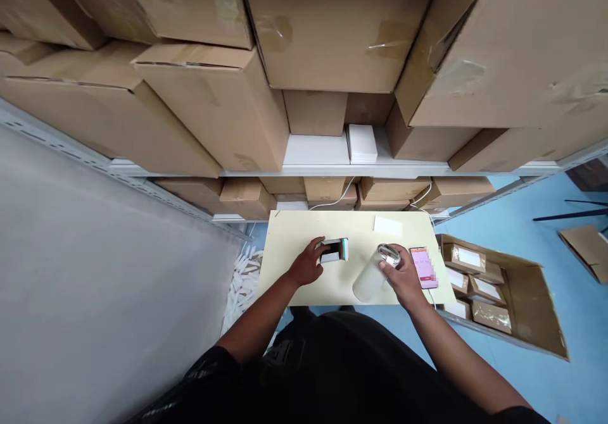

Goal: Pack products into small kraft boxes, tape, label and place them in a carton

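My left hand (308, 264) is at the left end of a small open box (331, 257), white with a dark inside and a green and red edge. Its fingers close on that end, one reaching over the opening. In my right hand (403, 273) is the upper end of a whitish translucent roll (368, 281), tilted over the table. A rounded, shiny grey-and-white piece (388, 253) shows at its top, too small to name. To the right of that hand lies a phone (424, 268) with a pink screen. Both things are over the pale yellow table (289, 229).
A white card (387, 225) lies at the table's back. Behind stands a shelf (313, 152) loaded with cardboard boxes (213, 101) and a white stack (361, 143). On the right, a large open carton (532, 297) holds several labelled boxes. White strips (242, 288) litter the left floor.
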The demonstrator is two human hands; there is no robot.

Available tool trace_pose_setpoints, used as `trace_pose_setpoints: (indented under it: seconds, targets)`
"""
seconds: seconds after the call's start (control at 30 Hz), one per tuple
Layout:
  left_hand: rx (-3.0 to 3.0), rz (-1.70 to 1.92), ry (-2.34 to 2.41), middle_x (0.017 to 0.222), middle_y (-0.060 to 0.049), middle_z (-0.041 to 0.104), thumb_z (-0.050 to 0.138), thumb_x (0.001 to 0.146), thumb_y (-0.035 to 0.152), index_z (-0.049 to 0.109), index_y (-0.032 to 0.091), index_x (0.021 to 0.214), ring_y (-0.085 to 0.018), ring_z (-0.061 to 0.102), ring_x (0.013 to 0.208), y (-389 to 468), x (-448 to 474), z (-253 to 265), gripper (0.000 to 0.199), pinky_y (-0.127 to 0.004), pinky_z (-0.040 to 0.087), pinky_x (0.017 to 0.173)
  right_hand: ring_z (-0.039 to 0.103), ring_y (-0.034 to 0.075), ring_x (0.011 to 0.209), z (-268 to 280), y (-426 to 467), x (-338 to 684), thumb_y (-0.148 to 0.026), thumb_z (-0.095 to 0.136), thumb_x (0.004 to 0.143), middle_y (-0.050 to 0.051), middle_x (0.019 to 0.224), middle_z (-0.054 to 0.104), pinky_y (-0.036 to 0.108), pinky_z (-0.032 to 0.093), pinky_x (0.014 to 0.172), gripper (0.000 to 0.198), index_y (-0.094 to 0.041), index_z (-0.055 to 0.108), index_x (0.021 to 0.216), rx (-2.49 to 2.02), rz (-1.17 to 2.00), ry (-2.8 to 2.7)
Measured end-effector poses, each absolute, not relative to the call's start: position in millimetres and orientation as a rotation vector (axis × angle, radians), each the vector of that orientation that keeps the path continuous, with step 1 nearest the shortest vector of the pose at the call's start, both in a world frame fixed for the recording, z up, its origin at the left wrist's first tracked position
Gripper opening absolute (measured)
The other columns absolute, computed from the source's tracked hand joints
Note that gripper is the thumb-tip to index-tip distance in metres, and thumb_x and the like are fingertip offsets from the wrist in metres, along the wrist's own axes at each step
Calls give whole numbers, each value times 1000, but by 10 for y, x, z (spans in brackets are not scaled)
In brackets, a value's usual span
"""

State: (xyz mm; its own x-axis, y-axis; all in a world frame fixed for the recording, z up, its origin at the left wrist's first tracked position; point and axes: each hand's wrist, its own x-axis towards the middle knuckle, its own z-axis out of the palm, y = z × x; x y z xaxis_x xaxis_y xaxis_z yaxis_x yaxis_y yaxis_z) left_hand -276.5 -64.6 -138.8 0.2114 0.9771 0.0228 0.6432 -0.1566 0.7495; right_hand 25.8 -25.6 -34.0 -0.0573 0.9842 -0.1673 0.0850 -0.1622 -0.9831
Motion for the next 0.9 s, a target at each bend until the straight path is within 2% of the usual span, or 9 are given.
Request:
trace_pose_setpoints:
  seconds: [0.1, 0.2, 0.27, 0.33, 0.4, 0.57, 0.73, 0.8, 0.9]
  targets:
    - [1821, 755, 1406, 168, -8, 33, 56, 82, 9, 53, 23, 148, -27, 39, 151, -638, -2765, -1295, 67, -46, 37, 125, 68, 26, 95, -283, -263, 139, -51, 90, 67, 6, 104, 73, 41, 56, 87, 60, -26, 63, 114, -1318, 1400, -1345]
    - [1726, 801, 1459, 158, -7, 50, 46, 99, 21, 65, 24, 137, -23, 46, 146, -550, -2706, -1181, 42, -43, 37, 125, 68, 26, 97, -222, -281, 74, -49, 91, 67, 5, 106, 72, 41, 55, 89, 61, -26, 62, 116, -1285, 1419, -1437]
    - [1690, 810, 1515, 147, -7, 60, 50, 100, 28, 70, 25, 127, -24, 52, 140, -482, -2653, -1121, 34, -44, 40, 123, 67, 26, 99, -156, -291, 62, -48, 92, 67, 5, 107, 72, 41, 55, 90, 61, -27, 63, 116, -1268, 1424, -1471]
    - [1697, 804, 1533, 142, -7, 63, 60, 94, 29, 72, 26, 123, -25, 54, 137, -428, -2611, -1084, 31, -44, 42, 121, 66, 27, 98, -62, -302, 71, -49, 92, 66, 5, 106, 72, 41, 55, 89, 61, -27, 63, 115, -1256, 1421, -1473]
    - [1712, 784, 1535, 144, -8, 61, 68, 88, 27, 70, 26, 125, -28, 53, 138, -400, -2591, -1072, 37, -45, 43, 120, 66, 27, 97, 49, -312, 88, -50, 92, 66, 6, 105, 72, 40, 55, 87, 61, -27, 64, 114, -1234, 1422, -1454]
    - [1726, 621, 1538, 151, -12, 51, 83, 72, 32, 59, 23, 137, -34, 50, 138, -412, -2603, -1097, 70, -47, 46, 114, 66, 28, 100, 241, -272, -4, -53, 87, 73, 8, 114, 71, 38, 54, 84, 61, -28, 60, 122, -1139, 1378, -1320]
    - [1743, 609, 1528, 138, -13, 59, 88, 69, 35, 53, 25, 146, -35, 55, 127, -452, -2589, -1021, 85, -46, 48, 108, 64, 25, 95, 223, -93, -369, -60, 81, 76, 8, 110, 68, 37, 54, 82, 61, -26, 56, 119, -1179, 1177, -1263]
    - [1720, 606, 1551, 138, -12, 60, 90, 67, 37, 47, 29, 152, -36, 54, 127, -469, -2571, -982, 96, -46, 48, 107, 63, 25, 95, 189, -52, -480, -61, 80, 75, 8, 108, 67, 37, 54, 83, 61, -25, 55, 117, -1205, 1153, -1305]
    - [1779, 621, 1505, 141, -10, 58, 88, 69, 39, 41, 32, 157, -35, 54, 126, -487, -2553, -969, 100, -45, 48, 107, 63, 25, 97, 139, -71, -525, -61, 81, 75, 8, 110, 67, 38, 54, 85, 62, -25, 54, 117, -1193, 1169, -1326]
